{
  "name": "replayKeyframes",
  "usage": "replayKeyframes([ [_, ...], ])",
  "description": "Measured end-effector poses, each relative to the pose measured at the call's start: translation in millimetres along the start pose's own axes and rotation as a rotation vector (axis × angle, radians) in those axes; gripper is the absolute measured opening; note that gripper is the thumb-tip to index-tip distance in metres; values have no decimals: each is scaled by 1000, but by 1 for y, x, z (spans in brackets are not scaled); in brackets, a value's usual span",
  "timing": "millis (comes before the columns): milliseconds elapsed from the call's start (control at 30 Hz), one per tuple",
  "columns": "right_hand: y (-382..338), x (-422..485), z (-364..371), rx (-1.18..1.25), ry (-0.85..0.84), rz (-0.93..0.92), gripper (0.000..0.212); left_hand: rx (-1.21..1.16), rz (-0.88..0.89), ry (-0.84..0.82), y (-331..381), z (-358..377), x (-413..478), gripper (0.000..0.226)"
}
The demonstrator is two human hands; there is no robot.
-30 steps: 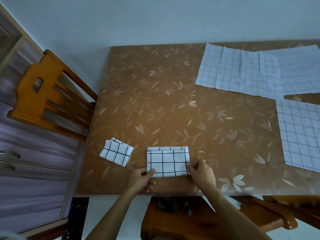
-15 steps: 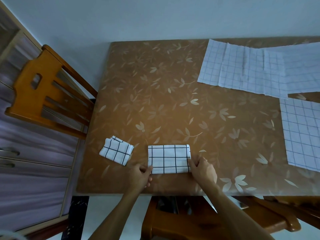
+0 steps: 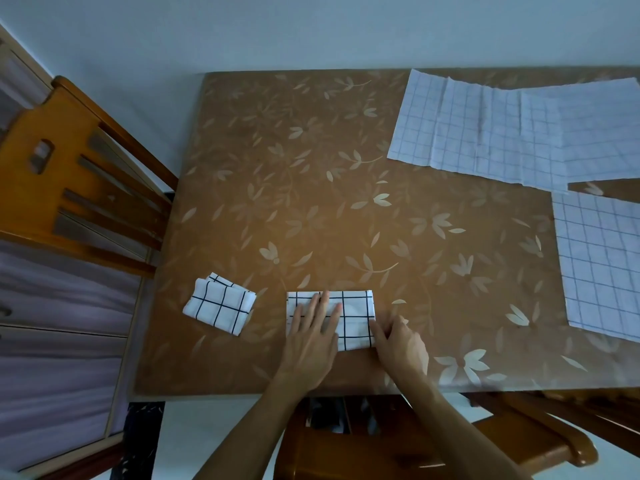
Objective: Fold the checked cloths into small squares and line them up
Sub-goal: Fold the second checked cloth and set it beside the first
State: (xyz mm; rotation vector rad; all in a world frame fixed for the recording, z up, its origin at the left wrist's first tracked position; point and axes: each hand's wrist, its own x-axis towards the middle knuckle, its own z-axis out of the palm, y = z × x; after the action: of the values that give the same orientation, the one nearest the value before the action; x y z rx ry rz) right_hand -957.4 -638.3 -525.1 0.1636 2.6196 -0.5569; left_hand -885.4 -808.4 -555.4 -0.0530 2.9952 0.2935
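Note:
A white cloth with black checks, folded into a rectangle [image 3: 356, 315], lies near the table's front edge. My left hand [image 3: 311, 336] lies flat on its left half with the fingers straight. My right hand [image 3: 398, 341] pinches the cloth's right edge near the lower corner. To the left, a small folded checked square [image 3: 220, 306] lies slightly askew. Unfolded checked cloths lie flat at the back right [image 3: 485, 129] and at the right edge [image 3: 602, 268].
The brown table [image 3: 311, 185] has a leaf pattern. A wooden chair [image 3: 69, 174] stands at its left side, another chair [image 3: 381, 441] is below me at the front edge. A cabinet [image 3: 52, 323] is at far left.
My left hand has moved from the cloth's lower left corner onto its left half and now presses it flat. My right hand stays at the right edge.

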Motion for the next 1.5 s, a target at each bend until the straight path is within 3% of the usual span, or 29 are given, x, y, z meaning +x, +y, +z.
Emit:
replayKeyframes([
  [100, -5, -2, -3, -11, 29, -5, 39, 25, 11, -28, -5, 6, -2, 58],
  [200, -18, -7, 0, -32, 299, -326, 21, 17, 13, -30, -6, 7, -3, 60],
  [267, -25, -6, 13, -146, 281, -523, 36, 9, 9, -44, -6, 8, -4, 61],
  [367, -21, 0, 38, -310, 132, -617, 68, 2, -4, -77, -7, 9, -3, 60],
  [633, 14, 18, 28, -499, 81, -567, 80, -43, -137, -81, -26, 1, -9, 84],
  [900, 2, 13, 19, -460, 59, -564, 81, -44, -92, -84, -33, -6, -13, 87],
  [1000, -13, 19, 6, -377, 78, -559, 72, -37, -89, -92, -32, -11, -12, 87],
  [1133, -33, 36, -19, -335, 72, -547, 42, -24, -93, -96, -29, -18, -6, 89],
  [1400, -43, 52, -32, -298, -164, -399, 53, 37, -61, -99, -23, -33, 9, 92],
  [1500, -42, 47, -35, -240, -205, -377, 45, 2, -33, -53, -15, -33, 4, 89],
])
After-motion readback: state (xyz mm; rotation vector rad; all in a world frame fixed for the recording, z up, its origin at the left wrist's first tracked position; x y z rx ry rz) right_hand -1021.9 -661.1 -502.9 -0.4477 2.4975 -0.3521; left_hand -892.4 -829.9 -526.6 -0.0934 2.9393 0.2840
